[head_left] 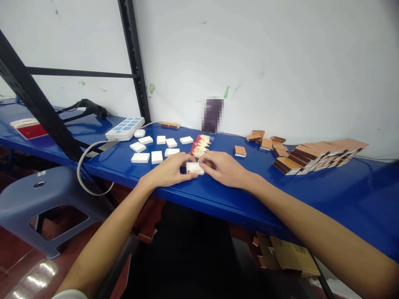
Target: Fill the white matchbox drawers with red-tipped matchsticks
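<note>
Between my two hands is a small white matchbox tray (193, 166), low over the front part of the blue table, with a few red match heads showing inside. My left hand (173, 169) grips its left end between thumb and fingers. At the tray's right end, the fingers of my right hand (222, 168) are bent and pinched together; whether matches are between them is hidden. Just behind the tray lies a pile of red-tipped matches (201, 144). Several white trays (156, 157) lie to the left, and a single brown matchbox sleeve (240, 151) to the right.
Stacked brown matchboxes (318, 155) stand on the right of the blue table (255, 178), with loose ones (266, 144) beside them. A white power strip (125, 128), an earbud case (139, 133) and a black shelf post (135, 58) are at the left. A grey stool (46, 195) stands below.
</note>
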A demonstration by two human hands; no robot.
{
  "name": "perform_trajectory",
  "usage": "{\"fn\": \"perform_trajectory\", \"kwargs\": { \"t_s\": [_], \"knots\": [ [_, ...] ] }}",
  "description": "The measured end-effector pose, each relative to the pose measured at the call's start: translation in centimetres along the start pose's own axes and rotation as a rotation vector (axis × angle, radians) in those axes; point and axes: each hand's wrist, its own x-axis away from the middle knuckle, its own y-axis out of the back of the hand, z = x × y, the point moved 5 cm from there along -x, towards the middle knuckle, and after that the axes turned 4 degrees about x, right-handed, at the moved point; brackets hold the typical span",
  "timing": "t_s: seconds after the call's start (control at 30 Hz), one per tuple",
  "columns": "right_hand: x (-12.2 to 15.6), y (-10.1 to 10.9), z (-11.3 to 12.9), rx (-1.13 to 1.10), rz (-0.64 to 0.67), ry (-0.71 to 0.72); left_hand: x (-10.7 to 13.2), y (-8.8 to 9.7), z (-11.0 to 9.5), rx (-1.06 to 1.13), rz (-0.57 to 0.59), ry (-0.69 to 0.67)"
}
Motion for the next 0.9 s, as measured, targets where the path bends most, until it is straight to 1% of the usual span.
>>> {"fn": "perform_trajectory", "kwargs": {
  "t_s": [0.1, 0.17, 0.27, 0.43, 0.63, 0.73, 0.83, 0.9],
  "knots": [
    [-0.3, 0.7, -1.6, 0.061, -0.099, -0.069, 0.0, 0.0, 0.0, -0.001, 0.02, 0.006],
    [-0.4, 0.6, -2.5, 0.101, -0.102, -0.092, 0.0, 0.0, -0.1, 0.003, 0.022, 0.006],
    [-0.7, -0.2, -3.0, 0.13, -0.031, -0.085, 0.0, 0.0, -0.2, 0.004, 0.027, 0.018],
    [-1.0, -1.5, -2.5, 0.134, 0.108, -0.032, 0.1, -0.2, -0.5, 0.04, 0.097, 0.041],
    [-1.0, -1.8, -2.5, 0.096, 0.191, -0.036, 0.2, -0.1, -0.8, 0.032, 0.119, 0.026],
    [-0.8, -1.5, -2.3, 0.096, 0.183, -0.065, 0.2, -0.1, -0.4, 0.043, 0.084, 0.058],
    [-0.6, -0.4, -1.6, 0.085, 0.089, -0.106, 0.1, 0.0, 0.3, 0.01, -0.005, 0.088],
    [-0.5, 0.2, -0.8, 0.067, 0.038, -0.1, 0.0, 0.1, 0.5, -0.017, -0.048, 0.085]
  ]
}}
